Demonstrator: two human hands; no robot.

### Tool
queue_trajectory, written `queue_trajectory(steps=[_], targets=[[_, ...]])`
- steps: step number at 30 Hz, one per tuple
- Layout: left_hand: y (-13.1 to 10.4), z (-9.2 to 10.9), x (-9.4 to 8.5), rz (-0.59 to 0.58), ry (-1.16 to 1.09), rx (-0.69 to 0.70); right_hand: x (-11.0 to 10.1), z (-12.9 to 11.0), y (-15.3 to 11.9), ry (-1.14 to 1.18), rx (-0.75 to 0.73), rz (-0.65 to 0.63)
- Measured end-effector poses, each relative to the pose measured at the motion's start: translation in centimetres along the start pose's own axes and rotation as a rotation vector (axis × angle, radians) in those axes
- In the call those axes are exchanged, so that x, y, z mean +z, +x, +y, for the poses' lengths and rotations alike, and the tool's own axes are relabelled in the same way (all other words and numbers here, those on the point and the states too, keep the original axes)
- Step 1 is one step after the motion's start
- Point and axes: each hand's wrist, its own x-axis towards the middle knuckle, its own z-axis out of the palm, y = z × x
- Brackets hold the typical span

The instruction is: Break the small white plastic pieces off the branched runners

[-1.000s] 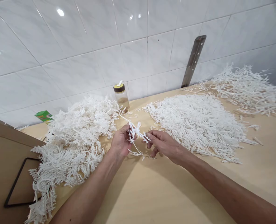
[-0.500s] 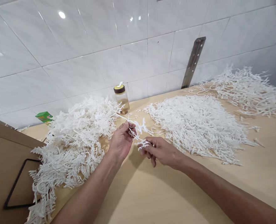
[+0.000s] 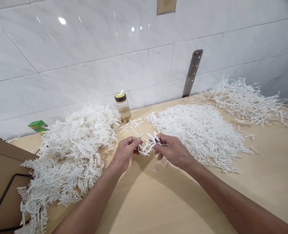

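Observation:
A thin white branched plastic sprig (image 3: 147, 148) is stretched between my two hands, above the middle of the table. My left hand (image 3: 125, 151) pinches it between thumb and fingers, and a long forked stem rises from there toward the bottle. With thumb and forefinger closed, my right hand (image 3: 172, 150) grips the sprig's other side. Part of each grip is hidden by the fingers. A tangled heap of white sprigs (image 3: 75, 146) lies left of my left hand. Beyond my right hand is a flatter pile of short white pieces (image 3: 190, 130).
A clear bottle with a dark and yellow lid (image 3: 123, 109) stands near the tiled wall. Bare white stems (image 3: 248, 100) lie at the back right. A metal bracket (image 3: 192, 73) leans at the wall. A green packet (image 3: 38, 126) and a brown box (image 3: 5, 175) are on the left.
My right hand has moved up closer to my left, and the sprig has turned between them. Loose small pieces now show on the table below my right hand. The camera view has shifted slightly.

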Motion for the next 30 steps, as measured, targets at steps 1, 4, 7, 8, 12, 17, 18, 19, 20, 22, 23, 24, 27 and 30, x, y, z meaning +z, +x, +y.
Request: queue_trajectory(steps=[1,4,7,8,12,17,18,19,20,22,23,24,27,30], targets=[[0.1,0.0,-0.1,-0.003,0.009,0.000,-0.2,-0.1,0.0,-0.052,-0.023,0.025],[0.3,0.0,-0.4,0.018,0.002,0.014,-0.8,-0.5,0.0,-0.161,-0.100,0.070],[0.4,0.1,-0.7,0.020,0.005,0.014,-0.9,-0.9,-0.1,-0.259,-0.215,0.052],[0.5,0.1,-0.8,0.021,0.006,0.017,-0.8,-1.0,-0.1,-0.296,-0.262,0.056],[0.7,0.1,-1.1,0.021,0.010,0.004,-0.7,-0.9,0.1,-0.442,-0.332,0.070],[1.3,-0.3,-1.3,0.083,0.047,-0.033,-0.6,-0.9,-0.1,-0.368,-0.246,-0.009],[1.5,-0.5,-1.5,0.136,0.059,-0.029,-0.4,-1.0,-0.2,-0.342,-0.230,-0.025],[1.7,-0.6,-1.8,0.185,0.070,-0.025,-0.2,-1.1,-0.4,-0.322,-0.215,-0.042],[2.0,-0.7,-2.1,0.235,0.072,-0.032,0.0,-1.2,-0.6,-0.307,-0.202,-0.063],[2.5,-0.9,-2.7,0.296,0.050,-0.062,0.4,-1.4,-0.8,-0.282,-0.180,-0.103],[2.8,-0.9,-3.0,0.322,0.033,-0.067,0.6,-1.4,-0.9,-0.263,-0.169,-0.125],[2.9,-0.9,-3.2,0.350,0.010,-0.069,0.6,-1.4,-0.8,-0.237,-0.157,-0.140],[3.2,-0.7,-3.5,0.385,-0.030,-0.077,-0.9,-1.3,0.0,-0.136,-0.103,-0.111],[3.2,-0.5,-3.3,0.383,-0.034,-0.101,-5.4,-1.3,1.1,-0.019,-0.045,0.136]])
